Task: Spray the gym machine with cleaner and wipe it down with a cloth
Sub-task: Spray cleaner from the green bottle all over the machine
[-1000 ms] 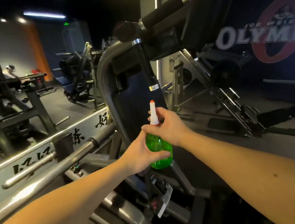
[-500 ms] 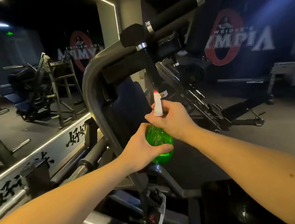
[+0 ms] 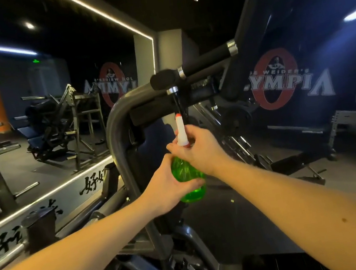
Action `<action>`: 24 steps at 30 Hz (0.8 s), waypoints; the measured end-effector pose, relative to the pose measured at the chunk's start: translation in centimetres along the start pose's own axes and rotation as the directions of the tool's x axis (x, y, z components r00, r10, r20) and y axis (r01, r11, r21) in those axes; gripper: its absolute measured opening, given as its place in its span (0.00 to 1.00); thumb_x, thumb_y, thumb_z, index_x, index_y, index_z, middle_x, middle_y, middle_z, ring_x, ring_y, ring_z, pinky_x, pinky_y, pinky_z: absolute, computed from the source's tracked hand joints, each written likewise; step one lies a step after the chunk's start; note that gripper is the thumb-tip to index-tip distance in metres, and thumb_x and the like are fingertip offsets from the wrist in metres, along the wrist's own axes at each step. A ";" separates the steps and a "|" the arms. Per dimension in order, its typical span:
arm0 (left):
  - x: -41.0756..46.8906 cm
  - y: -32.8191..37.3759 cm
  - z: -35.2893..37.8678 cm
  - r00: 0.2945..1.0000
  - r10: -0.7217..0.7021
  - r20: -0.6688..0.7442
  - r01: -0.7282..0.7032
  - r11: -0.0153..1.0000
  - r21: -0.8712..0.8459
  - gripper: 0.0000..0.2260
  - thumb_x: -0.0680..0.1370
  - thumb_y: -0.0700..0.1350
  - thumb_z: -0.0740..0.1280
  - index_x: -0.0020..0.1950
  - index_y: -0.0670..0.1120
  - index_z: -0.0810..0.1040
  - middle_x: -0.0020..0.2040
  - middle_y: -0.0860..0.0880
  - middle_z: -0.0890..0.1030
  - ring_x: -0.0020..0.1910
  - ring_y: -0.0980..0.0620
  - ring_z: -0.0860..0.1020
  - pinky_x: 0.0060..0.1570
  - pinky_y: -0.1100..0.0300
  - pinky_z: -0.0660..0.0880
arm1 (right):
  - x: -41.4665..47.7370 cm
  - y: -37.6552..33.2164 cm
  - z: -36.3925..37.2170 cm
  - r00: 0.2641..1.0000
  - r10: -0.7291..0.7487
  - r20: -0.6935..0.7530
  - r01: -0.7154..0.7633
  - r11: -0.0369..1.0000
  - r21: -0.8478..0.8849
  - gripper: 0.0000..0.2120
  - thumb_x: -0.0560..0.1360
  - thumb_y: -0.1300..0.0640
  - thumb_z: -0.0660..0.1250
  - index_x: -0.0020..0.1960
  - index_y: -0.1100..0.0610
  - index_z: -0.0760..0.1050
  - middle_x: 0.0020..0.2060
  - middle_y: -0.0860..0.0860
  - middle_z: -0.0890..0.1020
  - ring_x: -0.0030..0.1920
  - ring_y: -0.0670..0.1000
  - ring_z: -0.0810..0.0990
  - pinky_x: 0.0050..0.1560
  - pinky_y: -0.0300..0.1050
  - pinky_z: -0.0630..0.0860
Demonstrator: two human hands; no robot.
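Bottle (image 3: 186,172) upright, fingers of left hand (image 3: 165,187) wrapped round its belly, right hand (image 3: 199,152) gripping its neck.

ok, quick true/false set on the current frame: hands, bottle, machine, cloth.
1. The left hand grips the green body of the spray bottle. True.
2. The right hand hangs free and touches nothing. False: it holds the bottle's top, just below the white nozzle.
3. The nozzle's tip is red. True.
4. A cloth is draped over the black foam handle. False: the handle is bare, and no cloth shows anywhere in view.
5. The wall mirror on the left shows the Olympia logo reversed. True.
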State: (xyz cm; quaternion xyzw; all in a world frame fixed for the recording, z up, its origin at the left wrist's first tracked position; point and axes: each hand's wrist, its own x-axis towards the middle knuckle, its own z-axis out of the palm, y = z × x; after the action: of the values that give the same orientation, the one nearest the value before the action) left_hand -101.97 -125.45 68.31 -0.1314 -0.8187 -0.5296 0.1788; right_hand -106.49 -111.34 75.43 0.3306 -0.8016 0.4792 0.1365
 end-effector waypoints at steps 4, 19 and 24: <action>-0.2 1.1 0.4 0.999 -0.025 -0.036 0.026 0.999 0.022 0.36 0.66 0.59 0.81 0.68 0.57 0.66 0.59 0.55 0.81 0.57 0.62 0.81 0.62 0.53 0.80 | 0.2 -0.7 -1.1 0.999 0.008 0.033 -0.008 1.000 0.020 0.14 0.75 0.46 0.76 0.56 0.45 0.75 0.51 0.46 0.82 0.53 0.46 0.82 0.58 0.49 0.80; 0.9 6.2 1.6 0.997 0.028 -0.069 -0.019 0.992 0.126 0.30 0.69 0.56 0.81 0.64 0.58 0.68 0.57 0.57 0.81 0.54 0.65 0.80 0.53 0.64 0.76 | 0.1 -2.0 -5.5 0.994 -0.061 -0.089 0.064 0.997 0.035 0.12 0.77 0.47 0.74 0.55 0.53 0.79 0.46 0.46 0.83 0.50 0.45 0.82 0.51 0.42 0.77; 2.1 8.4 3.0 0.998 0.051 -0.024 -0.047 0.991 0.124 0.30 0.70 0.56 0.80 0.66 0.55 0.68 0.57 0.57 0.80 0.55 0.62 0.80 0.55 0.63 0.77 | -0.3 -2.2 -8.0 0.988 -0.060 -0.143 0.071 0.995 0.068 0.12 0.78 0.49 0.73 0.56 0.53 0.78 0.47 0.48 0.83 0.50 0.47 0.82 0.54 0.45 0.79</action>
State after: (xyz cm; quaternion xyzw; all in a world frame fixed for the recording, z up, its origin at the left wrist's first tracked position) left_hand -100.89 -119.32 74.94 -0.1330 -0.8438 -0.4753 0.2107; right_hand -105.58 -105.04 80.77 0.3269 -0.7605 0.5256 0.1962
